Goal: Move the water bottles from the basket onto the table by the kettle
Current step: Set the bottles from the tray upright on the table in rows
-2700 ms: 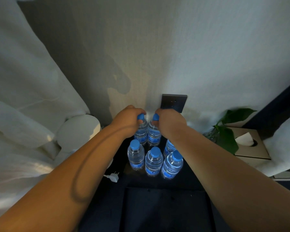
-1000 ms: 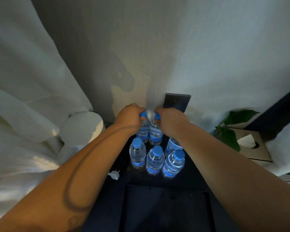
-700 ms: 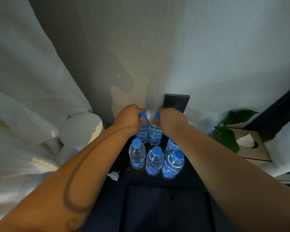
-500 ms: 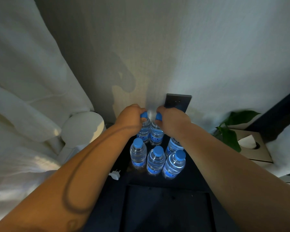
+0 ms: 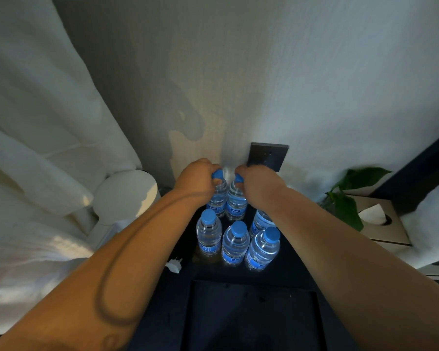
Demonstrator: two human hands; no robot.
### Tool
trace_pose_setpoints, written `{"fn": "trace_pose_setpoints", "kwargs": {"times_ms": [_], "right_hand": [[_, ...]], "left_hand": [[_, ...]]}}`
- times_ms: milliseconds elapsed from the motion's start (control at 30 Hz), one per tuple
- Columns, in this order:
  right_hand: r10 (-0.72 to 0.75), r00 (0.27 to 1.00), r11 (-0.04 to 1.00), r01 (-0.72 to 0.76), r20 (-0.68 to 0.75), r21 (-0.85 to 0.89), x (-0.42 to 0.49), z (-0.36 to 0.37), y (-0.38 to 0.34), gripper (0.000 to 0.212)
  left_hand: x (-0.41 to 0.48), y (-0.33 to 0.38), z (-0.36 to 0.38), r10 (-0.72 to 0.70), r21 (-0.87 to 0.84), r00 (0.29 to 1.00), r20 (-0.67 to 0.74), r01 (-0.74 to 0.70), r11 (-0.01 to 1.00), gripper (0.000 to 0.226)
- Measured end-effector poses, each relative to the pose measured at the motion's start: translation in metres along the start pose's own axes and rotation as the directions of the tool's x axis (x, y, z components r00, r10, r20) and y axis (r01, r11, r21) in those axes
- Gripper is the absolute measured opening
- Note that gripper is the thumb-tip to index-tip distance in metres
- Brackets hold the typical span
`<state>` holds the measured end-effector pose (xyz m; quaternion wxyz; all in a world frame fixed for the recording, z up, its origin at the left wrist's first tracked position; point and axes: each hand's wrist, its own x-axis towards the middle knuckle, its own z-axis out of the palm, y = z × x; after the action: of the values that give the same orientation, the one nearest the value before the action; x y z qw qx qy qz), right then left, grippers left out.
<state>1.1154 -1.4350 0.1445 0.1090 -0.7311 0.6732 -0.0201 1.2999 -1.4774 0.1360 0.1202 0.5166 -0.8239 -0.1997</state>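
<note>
Nothing's changing versus a second ago: left hand (image 5: 195, 181) and right hand (image 5: 260, 187) are still keeping fingers (image 5: 208, 171) clamped on the caps of the two far bottles (image 5: 217, 202), apparently standing on the tabletop (image 5: 287, 271) right of the kettle (image 5: 124, 196), release pending.

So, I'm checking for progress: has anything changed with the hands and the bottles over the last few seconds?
Nothing visibly moved. The left hand still grips the blue cap of one clear plastic water bottle, and the right hand grips the cap of the neighbouring bottle, at the back of the cluster. The other four blue-capped bottles stand as before on the dark table.
</note>
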Motion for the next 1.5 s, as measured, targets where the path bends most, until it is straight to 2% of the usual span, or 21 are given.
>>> {"fn": "trace_pose_setpoints", "kwargs": {"times_ms": [400,467,533,600,700,767,833,933,1033,1133,1200,1333,1400,1500], "right_hand": [[-0.005,1.000,1.000,0.005,-0.011,-0.009,-0.001,0.003,0.000,0.022],[-0.005,1.000,1.000,0.005,-0.020,-0.003,-0.003,0.003,0.001,0.029],[0.000,0.999,1.000,0.001,-0.048,0.022,-0.007,0.004,0.003,0.044],[0.017,0.995,0.997,-0.010,-0.097,0.079,-0.015,0.005,0.005,0.054],[0.018,0.990,0.996,-0.006,-0.142,0.087,-0.025,0.006,0.011,0.047],[0.040,0.987,0.998,-0.034,-0.157,0.046,-0.032,0.007,0.019,0.047],[0.083,0.984,0.997,-0.082,-0.158,0.011,-0.040,0.006,0.027,0.048],[0.167,0.982,0.985,-0.171,-0.091,-0.033,-0.052,0.006,0.037,0.052],[0.216,0.976,0.975,-0.215,0.001,-0.061,-0.061,0.004,0.045,0.056],[0.203,0.979,0.979,-0.202,0.017,-0.028,-0.064,0.001,0.047,0.042],[0.201,0.980,0.980,-0.201,-0.007,0.011,-0.064,-0.001,0.045,0.032],[0.215,0.976,0.975,-0.212,-0.044,0.066,-0.058,0.000,0.041,0.025],[0.222,0.973,0.972,-0.217,-0.059,0.090,-0.054,0.000,0.042,0.023],[0.205,0.975,0.975,-0.196,-0.087,0.108,-0.046,-0.002,0.044,0.020]], "left_hand": [[-0.003,0.000,0.000,0.000,-0.008,1.000,0.000,0.000,1.000,0.035],[-0.005,0.000,0.001,-0.001,-0.007,1.000,0.000,0.001,1.000,0.032],[-0.008,-0.001,0.003,-0.014,-0.013,1.000,0.007,0.014,1.000,0.031],[-0.011,-0.002,0.005,-0.021,-0.033,0.999,0.024,0.022,0.999,0.038],[-0.018,-0.004,0.006,-0.047,-0.062,0.999,0.020,0.048,0.997,0.062],[-0.023,-0.004,0.008,-0.077,-0.091,0.997,-0.030,0.074,0.993,0.068],[-0.030,-0.004,0.010,-0.094,-0.118,0.991,-0.094,0.082,0.990,0.063],[-0.043,0.000,0.010,-0.083,-0.108,0.980,-0.180,0.064,0.992,0.040],[-0.054,0.003,0.009,-0.052,-0.083,0.987,-0.150,0.040,0.996,0.027],[-0.063,0.007,0.009,-0.025,-0.014,0.998,-0.053,0.024,1.000,0.027],[-0.064,0.010,0.012,-0.016,0.023,0.999,-0.037,0.016,1.000,0.024],[-0.053,0.020,0.009,0.076,0.038,0.983,-0.165,-0.071,0.997,0.019],[-0.041,0.026,0.006,0.169,0.128,0.969,-0.182,-0.147,0.981,0.029],[-0.026,0.033,0.009,0.237,0.228,0.966,-0.106,-0.208,0.951,0.043]]}}
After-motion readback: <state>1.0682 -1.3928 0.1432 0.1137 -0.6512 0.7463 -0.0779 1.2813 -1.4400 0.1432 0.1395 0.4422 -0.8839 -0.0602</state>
